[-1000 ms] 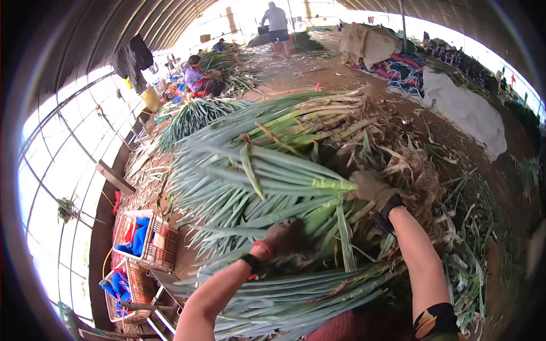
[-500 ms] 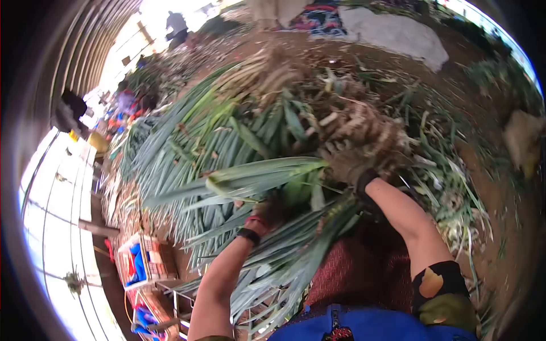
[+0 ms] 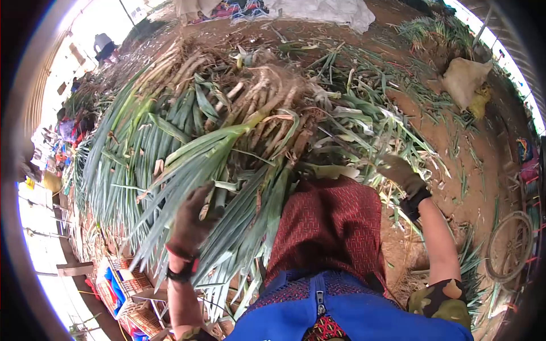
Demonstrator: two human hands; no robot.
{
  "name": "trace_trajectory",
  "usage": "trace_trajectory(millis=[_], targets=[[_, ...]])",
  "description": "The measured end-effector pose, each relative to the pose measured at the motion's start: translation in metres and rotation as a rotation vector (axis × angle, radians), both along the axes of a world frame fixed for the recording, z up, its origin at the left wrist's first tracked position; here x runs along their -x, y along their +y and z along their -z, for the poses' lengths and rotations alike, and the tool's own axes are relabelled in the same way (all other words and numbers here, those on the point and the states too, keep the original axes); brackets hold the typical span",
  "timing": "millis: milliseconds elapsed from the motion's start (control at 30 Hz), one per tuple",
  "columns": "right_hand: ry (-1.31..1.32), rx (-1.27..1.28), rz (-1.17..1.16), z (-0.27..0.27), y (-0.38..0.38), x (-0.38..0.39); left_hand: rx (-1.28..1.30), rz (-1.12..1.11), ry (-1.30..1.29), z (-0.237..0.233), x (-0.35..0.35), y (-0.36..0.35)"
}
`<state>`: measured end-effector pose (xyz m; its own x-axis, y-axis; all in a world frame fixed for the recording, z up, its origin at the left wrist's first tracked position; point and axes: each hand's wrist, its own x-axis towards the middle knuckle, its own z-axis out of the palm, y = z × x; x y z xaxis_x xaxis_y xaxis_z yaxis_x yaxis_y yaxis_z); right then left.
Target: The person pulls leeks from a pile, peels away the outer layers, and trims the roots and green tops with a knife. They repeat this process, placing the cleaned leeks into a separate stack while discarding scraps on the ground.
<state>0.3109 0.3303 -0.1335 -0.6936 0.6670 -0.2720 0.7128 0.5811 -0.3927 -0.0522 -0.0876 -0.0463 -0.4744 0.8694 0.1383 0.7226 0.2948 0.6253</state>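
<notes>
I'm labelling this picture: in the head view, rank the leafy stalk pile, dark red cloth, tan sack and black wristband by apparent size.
1. leafy stalk pile
2. dark red cloth
3. tan sack
4. black wristband

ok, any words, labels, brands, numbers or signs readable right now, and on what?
None readable.
Blue garment with metal zip: no legible lettering.
Black wristband: too small and blurred to read.
White ground sheet: no legible text.
Brown woven basket: too small to tell.

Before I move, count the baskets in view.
2: one basket at the lower left, the other basket just below it, near the picture's bottom edge. The leaves may hide more.
</notes>
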Motion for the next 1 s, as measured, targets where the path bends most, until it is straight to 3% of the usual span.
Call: trace_trajectory(millis=[67, 167, 333, 367, 500, 567, 667, 767, 800, 867, 933, 1000], targets=[[-0.015, 0.167, 0.029, -0.008, -0.022, 0.012, -0.015, -0.004, -0.074, -0.005, -0.04, 0.009], [-0.062, -0.088, 0.053, 0.098, 0.026, 0.022, -0.026, -0.017, -0.033, 0.011, -0.074, 0.009], [0.051, -0.164, 0.014, 0.148, 0.05, 0.071, 0.016, -0.158, -0.054, 0.033, -0.097, -0.007], [0.208, -0.164, 0.002, 0.168, 0.057, 0.075, 0.021, -0.168, -0.034, 0.032, -0.1, -0.007], [0.102, -0.011, 0.045, 0.227, 0.09, 0.1, 0.026, -0.215, -0.027, 0.047, -0.104, -0.013], [0.168, -0.045, 0.005, 0.22, 0.088, 0.1, 0.038, -0.237, -0.115, 0.051, -0.105, -0.011], [0.039, -0.062, 0.061, 0.16, 0.065, 0.088, 0.028, -0.177, -0.149, 0.05, -0.102, -0.003], [0.206, -0.015, 0.06, 0.089, 0.031, 0.075, -0.015, -0.071, -0.159, 0.055, -0.098, 0.011], [0.278, -0.183, -0.012, 0.078, 0.022, 0.071, -0.038, -0.041, -0.148, 0.057, -0.094, 0.016], [0.379, -0.264, 0.004, 0.021, -0.017, 0.076, -0.026, -0.021, -0.313, 0.064, -0.092, 0.034], [0.505, -0.357, -0.135, -0.031, -0.058, 0.08, -0.01, -0.01, -0.61, 0.046, -0.098, 0.065], [0.575, -0.412, -0.215, -0.057, -0.103, 0.088, -0.307, 0.061, -0.729, 0.075, -0.104, 0.094]])
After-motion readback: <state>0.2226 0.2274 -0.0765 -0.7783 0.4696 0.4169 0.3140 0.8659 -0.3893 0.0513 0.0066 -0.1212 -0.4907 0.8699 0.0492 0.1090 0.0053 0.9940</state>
